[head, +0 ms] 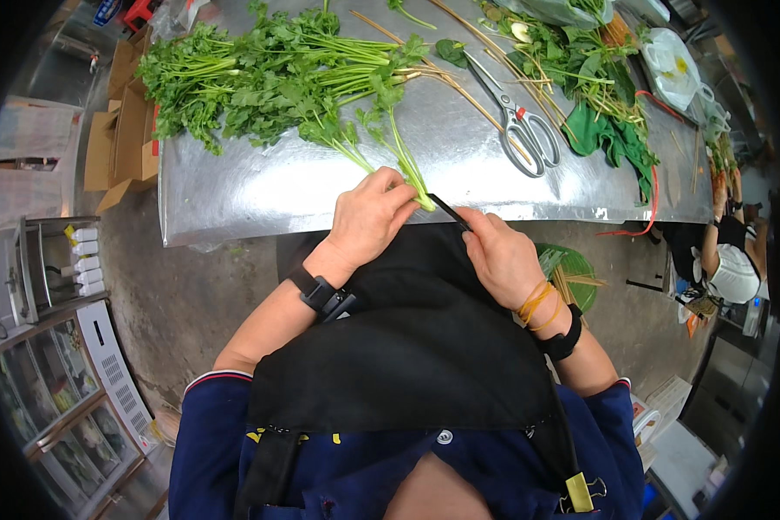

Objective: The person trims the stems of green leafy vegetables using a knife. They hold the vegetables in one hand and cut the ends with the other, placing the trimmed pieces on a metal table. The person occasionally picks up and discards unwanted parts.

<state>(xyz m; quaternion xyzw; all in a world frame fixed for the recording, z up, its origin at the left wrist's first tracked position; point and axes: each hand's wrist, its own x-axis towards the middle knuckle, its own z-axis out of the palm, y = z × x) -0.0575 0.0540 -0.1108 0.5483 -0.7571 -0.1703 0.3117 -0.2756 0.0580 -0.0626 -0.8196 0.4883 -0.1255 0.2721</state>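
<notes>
Over the near edge of a metal table [286,195], my left hand [376,213] grips the lower stalks of a small leafy green plant [400,140], which looks like celery or a similar herb. The plant's leaves point away from me. My right hand [504,253] holds a thin black-bladed knife [448,211], its tip touching or right beside the pale stalk base. A large heap of the same leafy greens [266,81] lies beyond my left hand, stems to the right. Grey-handled scissors [520,123] with a red part at the pivot rest on the table, blades pointing away.
Trimmed stalks and leaves [578,71], a green cloth or bag [601,133], a plastic bag [673,68] and red ties crowd the table's right. A green basket [575,276] stands on the floor below. Cardboard boxes [120,130] are at left; another person [731,266] is at right.
</notes>
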